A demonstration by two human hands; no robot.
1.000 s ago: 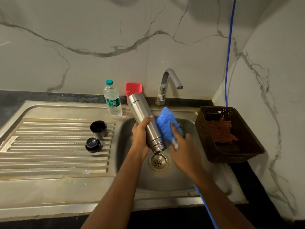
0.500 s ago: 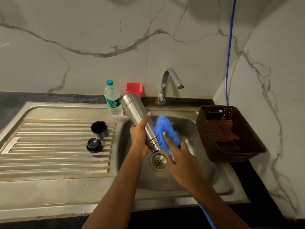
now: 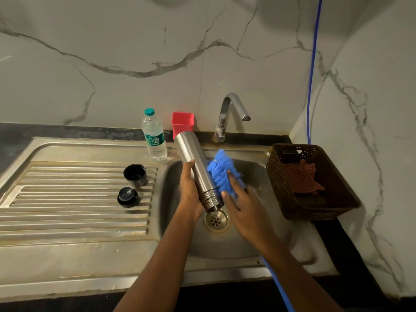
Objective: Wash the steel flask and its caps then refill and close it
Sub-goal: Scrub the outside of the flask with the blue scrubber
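Mid-wash: scrubbing the outside of the tall, slim brushed-steel flask [image 3: 195, 163]. Gripping it in the left hand [image 3: 190, 191], thumb laid across the front, the rest clasped round the lower body behind the steel and mostly hidden. Keeping it tilted, ribbed neck and open mouth down, just above the round steel drain [image 3: 216, 219] of the stainless sink basin [image 3: 225, 246], likely so that suds and water run straight out instead of pooling inside.

Pressing the fluffy blue brush head [image 3: 220, 170] against the flask's right flank with the right hand [image 3: 244, 210], fingers [image 3: 231, 177] closed over the fibres, thumb near the neck. Holding it on the tuft itself, probably for firmer pressure along the wall. Letting a thin blue stem [image 3: 278, 289], seemingly the handle, trail back under the forearm.

Well left of the gripping fingers, on the ribbed steel drainboard [image 3: 67, 199]: an open black cup cap [image 3: 135, 175], mouth up, and a black stopper cap [image 3: 127, 197], near each other but apart, presumably parked clear of the scrubbing. Impossible to tell whether washed.

Beyond the fingers, by the wall: a clear plastic water bottle [image 3: 154, 136], likely for the refill, and a curved chrome tap [image 3: 231, 113], no stream visible.

Judging rinsing, caps, refilling and closing all yet to come.
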